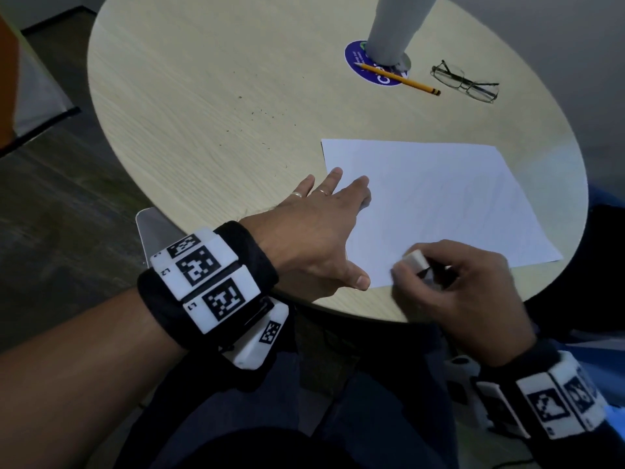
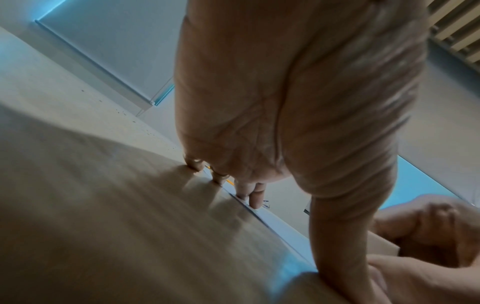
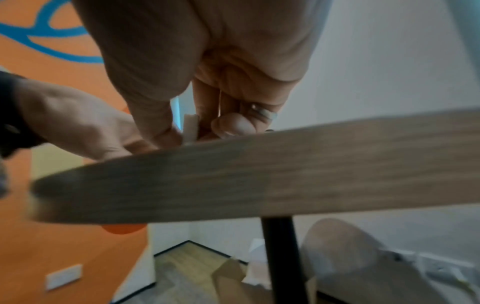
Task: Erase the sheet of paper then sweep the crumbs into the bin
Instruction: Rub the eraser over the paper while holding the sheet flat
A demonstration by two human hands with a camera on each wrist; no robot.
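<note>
A white sheet of paper (image 1: pixel 449 201) with faint pencil marks lies on the round wooden table (image 1: pixel 189 106), near its front right edge. My left hand (image 1: pixel 321 228) lies flat with spread fingers, pressing the sheet's left edge (image 2: pixel 244 202). My right hand (image 1: pixel 470 286) pinches a white eraser (image 1: pixel 414 260) at the paper's near corner; the eraser (image 3: pixel 191 127) shows between thumb and fingers in the right wrist view. Dark eraser crumbs (image 1: pixel 267 113) are scattered on the table left of the sheet. No bin is in view.
A yellow pencil (image 1: pixel 399 78) lies at the back on a blue round sticker (image 1: pixel 355 59), beside a grey column (image 1: pixel 395 25). Folded glasses (image 1: pixel 465 81) lie to its right. The table's front edge (image 3: pixel 259 174) runs just under my right hand.
</note>
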